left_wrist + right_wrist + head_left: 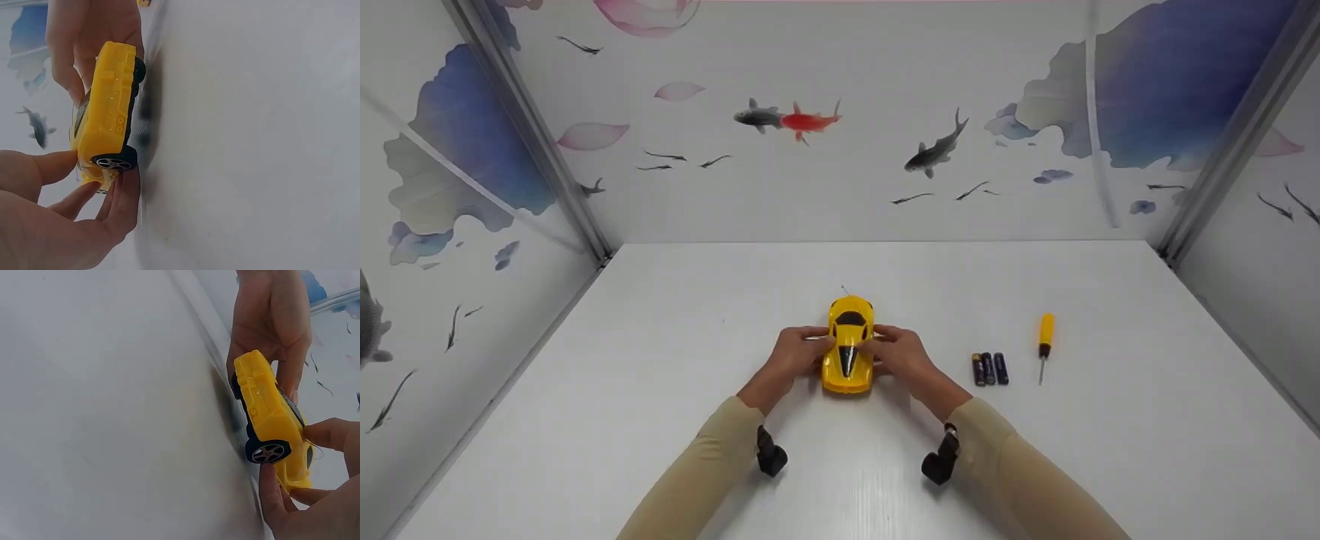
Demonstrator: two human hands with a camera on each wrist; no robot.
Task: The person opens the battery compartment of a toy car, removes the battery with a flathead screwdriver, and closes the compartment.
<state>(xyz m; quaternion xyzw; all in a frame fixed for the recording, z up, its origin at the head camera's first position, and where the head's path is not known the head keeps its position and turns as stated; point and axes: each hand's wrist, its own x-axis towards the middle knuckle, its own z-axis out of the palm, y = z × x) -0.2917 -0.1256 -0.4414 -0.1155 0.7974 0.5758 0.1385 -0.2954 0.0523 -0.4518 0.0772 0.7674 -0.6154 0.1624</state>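
A yellow toy car (847,375) with dark windows and black wheels is held between both hands, close over the white table. Its length runs away from me, and a thin wire antenna rises at the far end. My left hand (797,351) grips its left side, thumb on top and fingers low along the flank. On the opposite side my right hand (901,351) does the same. In the left wrist view the bumper of the toy car (109,95) faces the camera. A shadow shows beneath the toy car (264,405) in the right wrist view.
Several dark batteries (989,369) lie side by side to the right of the right hand. Farther right is a screwdriver (1045,337) with a yellow handle, its tip toward me. Printed wall panels (855,202) border the table (690,292) at the back and sides.
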